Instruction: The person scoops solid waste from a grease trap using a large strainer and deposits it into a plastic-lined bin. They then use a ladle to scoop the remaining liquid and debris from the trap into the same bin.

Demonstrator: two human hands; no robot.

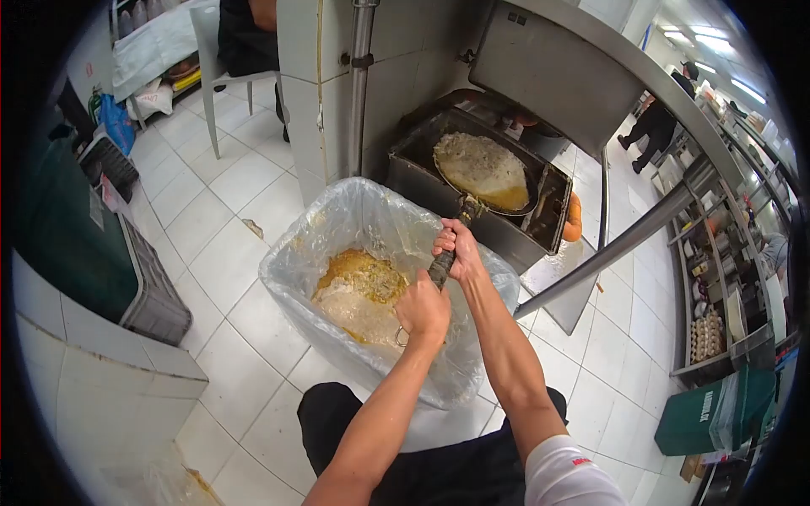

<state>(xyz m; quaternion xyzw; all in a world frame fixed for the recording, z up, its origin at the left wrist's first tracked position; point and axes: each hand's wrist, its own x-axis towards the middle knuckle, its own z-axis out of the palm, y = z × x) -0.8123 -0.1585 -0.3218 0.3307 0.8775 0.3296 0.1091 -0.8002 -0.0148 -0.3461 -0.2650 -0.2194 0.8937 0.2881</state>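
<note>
Both hands (pixel 440 280) wrapped around a long dark handle (pixel 441 269), strainer (pixel 487 174) of greasy sludge over a metal box (pixel 472 228), lined bin (pixel 291 274) just beside.

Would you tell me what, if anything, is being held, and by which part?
A long-handled scoop heaped with greasy sludge, held by its dark handle: the left hand near the end, the right hand nearer the head.
</note>
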